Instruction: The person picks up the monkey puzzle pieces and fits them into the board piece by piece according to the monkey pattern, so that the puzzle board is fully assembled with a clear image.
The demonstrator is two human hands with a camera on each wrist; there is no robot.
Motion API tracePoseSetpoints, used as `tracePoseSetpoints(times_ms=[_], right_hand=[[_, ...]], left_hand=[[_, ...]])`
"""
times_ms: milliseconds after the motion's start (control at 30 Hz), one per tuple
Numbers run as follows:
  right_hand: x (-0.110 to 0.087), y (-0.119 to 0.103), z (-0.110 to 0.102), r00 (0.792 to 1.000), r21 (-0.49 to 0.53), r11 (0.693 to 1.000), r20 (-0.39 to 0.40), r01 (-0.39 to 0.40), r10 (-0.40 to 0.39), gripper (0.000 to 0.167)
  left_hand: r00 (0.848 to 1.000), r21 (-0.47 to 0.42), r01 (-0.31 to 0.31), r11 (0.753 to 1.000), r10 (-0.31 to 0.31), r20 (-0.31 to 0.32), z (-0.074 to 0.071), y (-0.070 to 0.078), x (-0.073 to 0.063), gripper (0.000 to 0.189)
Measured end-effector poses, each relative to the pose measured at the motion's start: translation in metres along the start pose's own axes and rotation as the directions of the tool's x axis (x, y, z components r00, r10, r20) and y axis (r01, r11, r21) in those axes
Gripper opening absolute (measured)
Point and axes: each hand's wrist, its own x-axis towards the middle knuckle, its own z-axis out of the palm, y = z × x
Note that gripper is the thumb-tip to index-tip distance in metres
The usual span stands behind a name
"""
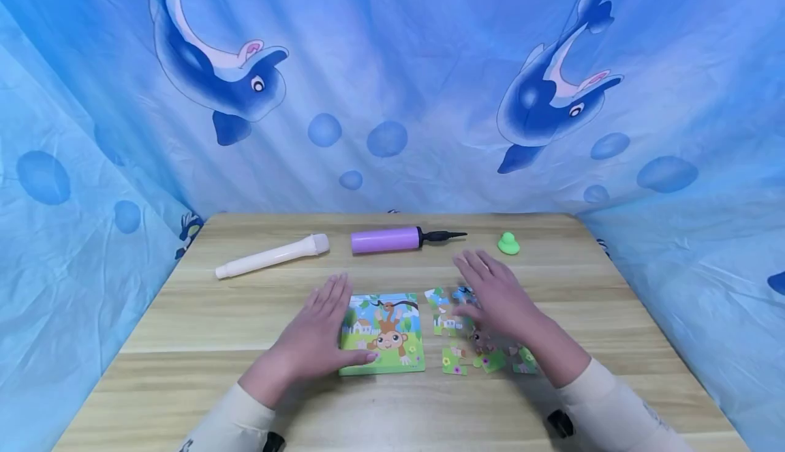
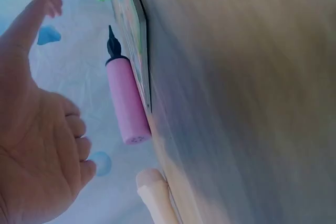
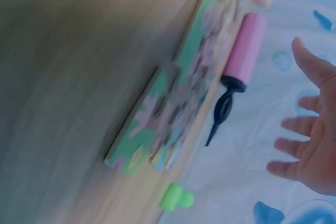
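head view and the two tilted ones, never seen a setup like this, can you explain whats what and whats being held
There's no robot, just a person's left hand and right hand. One camera, worn on the head, looks down; one on each wrist gives the tilted views. On the table lie a monkey picture board, loose puzzle pieces, a white microphone-like stick, a purple pump and a green toy. The left hand hovers by the board, the right above the pieces; neither appears to hold anything.

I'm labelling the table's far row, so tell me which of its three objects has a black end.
The balloon pump, between the others; the microphone and small green toy show no black.
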Motion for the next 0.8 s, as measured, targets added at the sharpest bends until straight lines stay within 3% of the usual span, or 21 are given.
tracePoseSetpoints(times_ms=[133,267,367,600,800], right_hand=[[0.013,0.010,0.008,0.996,0.037,0.998,0.075,0.054,-0.056,0.078],[0.027,0.016,0.018,0.977,0.088,0.991,0.181,0.102,-0.116,0.063],[0.037,0.018,0.025,0.964,0.101,0.986,0.216,0.135,-0.154,0.051],[0.049,0.020,0.039,0.946,0.063,0.966,0.199,0.249,-0.257,0.026],[0.054,0.022,0.046,0.931,0.013,0.944,0.162,0.329,-0.327,0.015]], left_hand=[[0.995,0.009,-0.018,1.000,0.017,0.099,-0.003,-0.008,0.001,0.124],[0.984,0.006,-0.019,1.000,0.017,0.177,-0.005,-0.013,0.003,0.118],[0.974,-0.007,-0.011,1.000,0.012,0.225,-0.007,-0.014,0.004,0.112],[0.951,-0.031,0.009,0.999,0.002,0.308,-0.005,-0.012,0.007,0.106],[0.945,-0.042,0.029,0.999,-0.014,0.328,-0.003,-0.013,0.008,0.105]])
